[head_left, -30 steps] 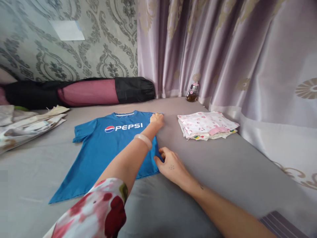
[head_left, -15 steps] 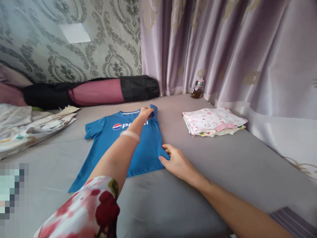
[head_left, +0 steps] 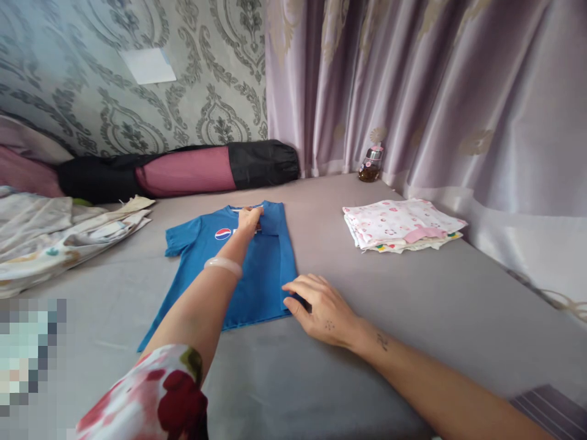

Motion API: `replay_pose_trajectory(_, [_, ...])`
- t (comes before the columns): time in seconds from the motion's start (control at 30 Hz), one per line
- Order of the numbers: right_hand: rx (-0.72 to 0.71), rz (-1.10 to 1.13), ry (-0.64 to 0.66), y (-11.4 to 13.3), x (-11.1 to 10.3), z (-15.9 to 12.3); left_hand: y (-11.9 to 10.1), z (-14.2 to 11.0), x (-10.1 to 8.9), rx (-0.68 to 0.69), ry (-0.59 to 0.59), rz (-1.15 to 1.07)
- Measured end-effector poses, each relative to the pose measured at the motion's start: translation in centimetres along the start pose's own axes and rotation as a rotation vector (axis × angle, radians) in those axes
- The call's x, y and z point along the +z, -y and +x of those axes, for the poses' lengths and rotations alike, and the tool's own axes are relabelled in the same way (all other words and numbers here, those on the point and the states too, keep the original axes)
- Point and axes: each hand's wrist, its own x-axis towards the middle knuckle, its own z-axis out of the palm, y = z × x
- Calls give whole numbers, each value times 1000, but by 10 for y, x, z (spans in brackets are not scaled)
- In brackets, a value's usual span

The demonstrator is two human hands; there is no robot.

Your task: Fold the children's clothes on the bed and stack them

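A blue T-shirt [head_left: 257, 278] with a round red, white and blue logo lies on the bed, its right side folded inward in a narrow strip. My left hand [head_left: 251, 220] reaches across the shirt and grips the right sleeve near the collar, covering most of the lettering. Beside the shirt's lower right edge is my right hand [head_left: 323, 308], thumb and fingers apart. Its fingertips reach over the folded strip; whether they touch the cloth I cannot tell.
Folded clothes [head_left: 403, 223] with a pink print are stacked to the right. Loose light-coloured cloths [head_left: 68, 238] lie at the left. Along the wall rests a black and pink roll [head_left: 192, 171]. A small bottle [head_left: 370, 165] stands by the curtain [head_left: 339, 85].
My left hand has carried the right sleeve inward to the left, folding the shirt's side over. My right hand has let go of the lower edge and opened its fingers.
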Motion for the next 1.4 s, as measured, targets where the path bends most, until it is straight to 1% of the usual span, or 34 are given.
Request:
replay_pose_trajectory(0.07, [-22, -65, -9, -1, 0, 0, 4, 1, 0, 9, -5, 40])
replay_pose_trajectory(0.13, [-29, -141, 14, -5, 1, 0, 6, 5, 3, 61, 8, 125])
replay_pose_trajectory(0.23, [-40, -239, 128, -11, 6, -2, 9, 12, 6, 232, 37, 305])
replay_pose_trajectory(0.3, [-34, -271, 199, -14, 8, -4, 8, 13, 7, 355, 14, 438])
replay_pose_trajectory(0.37, [-29, -285, 227, -15, 10, -4, 7, 6, 5, 428, -29, 602])
replay_pose_trajectory(0.47, [-32, -298, 217, -15, 11, -5, 1, -13, 4, 483, -108, 855])
replay_pose_trajectory(0.53, [-36, -302, 209, -15, 12, -5, -3, -23, 5, 581, -157, 989])
replay_pose_trajectory(0.57, [-38, -303, 207, -15, 13, -5, -5, -26, 7, 641, -157, 1037])
replay_pose_trajectory(0.63, [-42, -301, 203, -15, 13, -5, -7, -23, 12, 716, -80, 1092])
replay_pose_trajectory(0.67, [-45, -299, 202, -15, 13, -5, -7, -19, 15, 716, -18, 1102])
replay_pose_trajectory(0.77, [-69, -286, 206, -14, 11, -5, -5, 1, 23, 659, 149, 1114])
replay_pose_trajectory(0.87, [-131, -253, 212, -12, 9, -7, -4, 21, 29, 659, 228, 1124])
replay_pose_trajectory(0.97, [-193, -220, 150, -10, 9, -8, -6, 35, 35, 664, 237, 1120])
replay_pose_trajectory(1.07, [-244, -198, 54, -9, 11, -8, -9, 45, 43, 625, 222, 1116])
replay_pose_trajectory(1.13, [-271, -198, 15, -9, 12, -6, -10, 50, 49, 590, 202, 1109])
replay_pose_trajectory(1.3, [-297, -239, -33, -10, 17, -3, -12, 58, 56, 528, 159, 1065])
replay_pose_trajectory(1.4, [-312, -262, -44, -9, 20, -2, -12, 60, 57, 525, 145, 1026])
